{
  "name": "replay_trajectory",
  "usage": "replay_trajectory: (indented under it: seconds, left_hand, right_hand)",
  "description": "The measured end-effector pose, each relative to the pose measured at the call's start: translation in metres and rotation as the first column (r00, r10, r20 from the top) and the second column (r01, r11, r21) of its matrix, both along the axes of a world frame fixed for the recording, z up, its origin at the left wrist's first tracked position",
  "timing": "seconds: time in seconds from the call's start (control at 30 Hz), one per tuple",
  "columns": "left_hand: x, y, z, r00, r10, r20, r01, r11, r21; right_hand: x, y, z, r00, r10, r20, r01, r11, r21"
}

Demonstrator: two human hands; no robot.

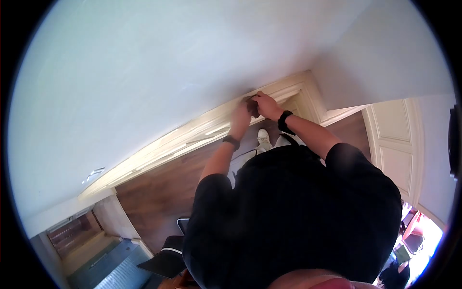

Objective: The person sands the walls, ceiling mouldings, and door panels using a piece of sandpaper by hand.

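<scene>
Both of my hands are close together at the cream moulded wood trim (207, 126) that runs along the pale wall. My right hand (267, 105) is closed, its fingers bent around a small dark brown object (253, 108) whose kind I cannot make out. Motion smears my left hand (240, 120), which is right beside that object; its fingers are too blurred to read. Dark bands circle both wrists. Below the hands, a white shoe (263, 136) shows on the floor.
Brown wood flooring (159, 195) stretches below the trim. At right is a cream panelled door (395, 144). A metal fitting (94, 174) is on the wall at left. Lower left are a black flat item (163, 262) and a blue-grey surface (113, 267); clutter lies lower right.
</scene>
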State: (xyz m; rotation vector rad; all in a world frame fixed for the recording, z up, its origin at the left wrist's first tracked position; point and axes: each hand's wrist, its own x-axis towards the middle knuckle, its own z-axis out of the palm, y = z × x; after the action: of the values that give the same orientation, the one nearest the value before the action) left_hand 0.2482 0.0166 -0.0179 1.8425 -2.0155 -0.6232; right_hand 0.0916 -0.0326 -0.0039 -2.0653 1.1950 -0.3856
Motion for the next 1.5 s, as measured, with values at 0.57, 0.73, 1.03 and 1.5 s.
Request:
replay_trajectory:
  seconds: [0.57, 0.73, 1.03, 1.5]
  left_hand:
    - [0.05, 0.033, 0.166, 0.932, 0.278, -0.232, -0.362, 0.743, -0.563]
    - [0.011, -0.007, 0.207, 0.957, 0.113, -0.268, -0.281, 0.601, -0.748]
    - [-0.043, -0.03, 0.144, 0.942, 0.004, -0.337, -0.219, 0.767, -0.603]
    - [0.064, 0.018, 0.175, 0.893, 0.257, -0.369, -0.45, 0.461, -0.765]
  right_hand:
    - [0.067, 0.013, 0.146, 0.834, 0.086, 0.545, 0.103, 0.946, -0.307]
    - [0.026, -0.007, 0.181, 0.813, 0.056, 0.579, 0.323, 0.785, -0.529]
    - [-0.017, -0.013, 0.105, 0.784, -0.242, 0.571, 0.507, 0.78, -0.367]
    - [0.102, 0.001, 0.167, 0.742, 0.272, 0.612, 0.184, 0.796, -0.577]
